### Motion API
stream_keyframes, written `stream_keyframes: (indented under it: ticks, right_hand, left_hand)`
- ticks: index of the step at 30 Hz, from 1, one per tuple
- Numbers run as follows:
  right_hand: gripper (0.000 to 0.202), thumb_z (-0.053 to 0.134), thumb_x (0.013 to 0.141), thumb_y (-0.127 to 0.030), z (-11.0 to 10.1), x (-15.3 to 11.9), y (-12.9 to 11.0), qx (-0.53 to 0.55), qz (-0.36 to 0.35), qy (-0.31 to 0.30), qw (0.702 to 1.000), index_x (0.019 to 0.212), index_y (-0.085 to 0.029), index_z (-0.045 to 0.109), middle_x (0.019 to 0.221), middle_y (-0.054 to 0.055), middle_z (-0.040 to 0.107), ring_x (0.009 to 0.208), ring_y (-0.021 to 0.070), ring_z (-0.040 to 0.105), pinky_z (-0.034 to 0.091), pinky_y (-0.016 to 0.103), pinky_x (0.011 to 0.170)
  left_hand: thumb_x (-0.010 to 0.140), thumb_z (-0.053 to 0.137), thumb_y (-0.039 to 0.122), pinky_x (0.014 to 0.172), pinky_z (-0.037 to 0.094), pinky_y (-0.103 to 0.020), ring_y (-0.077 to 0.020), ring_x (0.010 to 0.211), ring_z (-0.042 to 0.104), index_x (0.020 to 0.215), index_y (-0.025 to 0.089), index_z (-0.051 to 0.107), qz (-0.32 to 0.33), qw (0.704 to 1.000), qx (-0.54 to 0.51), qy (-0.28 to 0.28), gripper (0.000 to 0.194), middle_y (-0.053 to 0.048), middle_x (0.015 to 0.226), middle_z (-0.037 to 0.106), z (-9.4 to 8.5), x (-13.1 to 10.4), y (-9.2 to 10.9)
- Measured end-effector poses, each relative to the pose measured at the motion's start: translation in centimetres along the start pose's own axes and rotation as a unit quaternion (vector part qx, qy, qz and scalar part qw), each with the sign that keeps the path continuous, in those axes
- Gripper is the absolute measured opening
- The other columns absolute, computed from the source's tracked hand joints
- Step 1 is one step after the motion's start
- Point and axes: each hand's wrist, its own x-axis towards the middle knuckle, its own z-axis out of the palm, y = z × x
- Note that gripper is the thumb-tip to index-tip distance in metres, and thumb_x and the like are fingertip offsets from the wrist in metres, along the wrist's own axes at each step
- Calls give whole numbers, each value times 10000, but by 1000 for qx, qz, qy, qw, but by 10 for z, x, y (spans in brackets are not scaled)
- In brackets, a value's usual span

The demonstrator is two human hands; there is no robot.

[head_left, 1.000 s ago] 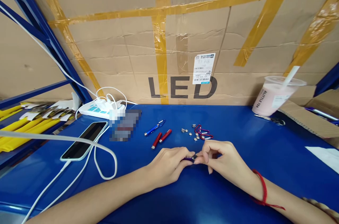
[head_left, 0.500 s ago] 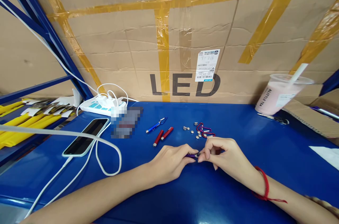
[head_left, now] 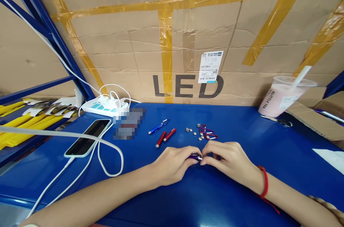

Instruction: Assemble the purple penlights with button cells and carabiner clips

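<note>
My left hand (head_left: 174, 165) is closed, pinching a small purple flashlight (head_left: 194, 157) between thumb and forefinger. Its silver end points right, where the thumb and forefinger of my right hand (head_left: 228, 159) close on the tip; a red cord bracelet circles that wrist. Beyond my hands lie two red flashlight tubes (head_left: 169, 135) and a blue flashlight (head_left: 156, 129) with a clip on its end. Several silver button cells (head_left: 195, 134) are scattered to their right, beside red and purple carabiner clips (head_left: 211, 136).
On the left, a phone (head_left: 88, 139) lies with a looping white cable (head_left: 122, 159), near a white power strip (head_left: 103, 109). A pink drink cup (head_left: 282, 96) and keys (head_left: 278, 121) stand at the back right. A taped carton (head_left: 129, 51) walls off the blue table's (head_left: 188, 205) rear.
My right hand's fingers have shifted their hold at the flashlight's silver end, the forefinger straightening and the wrist turning slightly. My left hand stays nearly still.
</note>
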Motion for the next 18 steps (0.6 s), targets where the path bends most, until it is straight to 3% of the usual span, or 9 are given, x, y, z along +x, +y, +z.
stream_keyframes:
  ticks: [8,18]
  right_hand:
    - [415,400,923,-456,1,0,1,-61,-17,-11,998,669,-177,573,577,-38,549,448,55,468,305,201,469]
    - [261,532,881,-369,0,-1,0,-66,-50,54,995,722,-168,582,621,-36,579,458,52,470,351,189,500]
  left_hand:
    - [937,316,201,664,453,-201,-127,724,624,1035,178,487,-8,1000,7,-7,199,-15,862,651,-1,0,0]
    - [929,354,202,693,464,-218,-148,798,630,1051,184,475,-37,999,34,-13,173,-21,932,645,0,1,1]
